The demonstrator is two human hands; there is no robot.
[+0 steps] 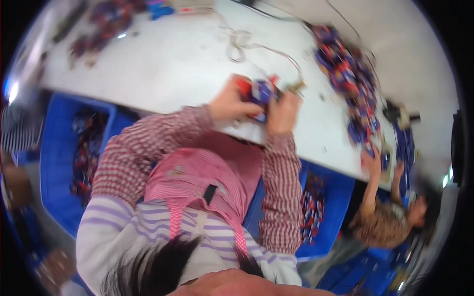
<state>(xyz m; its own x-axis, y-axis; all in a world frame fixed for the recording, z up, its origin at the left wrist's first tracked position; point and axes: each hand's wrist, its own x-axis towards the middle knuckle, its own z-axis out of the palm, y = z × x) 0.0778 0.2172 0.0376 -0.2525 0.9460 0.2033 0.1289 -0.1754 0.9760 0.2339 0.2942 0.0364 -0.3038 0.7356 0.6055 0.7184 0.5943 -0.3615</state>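
Note:
Above the near edge of the white table, my two hands are close together at a small blue-and-red part (262, 92), blurred by motion. My left hand (229, 102) is closed round its left side, the thumb pressing on the lower end. From the right, my right hand (284, 111) is closed, with a small brass-coloured piece (296, 87) at its fingertips. A thin pale cable (238, 47) lies looped on the table beyond and runs to that brass-coloured piece. Whether the right fingers also grip the blue-and-red part is hidden.
Several similar blue-and-red wired parts form a long heap (345, 74) on the table at right. Blue bins (49, 163) holding such parts stand below the table edge on both sides. At the far right a co-worker (385, 224) reaches toward the heap. Another pile (106, 22) lies far left.

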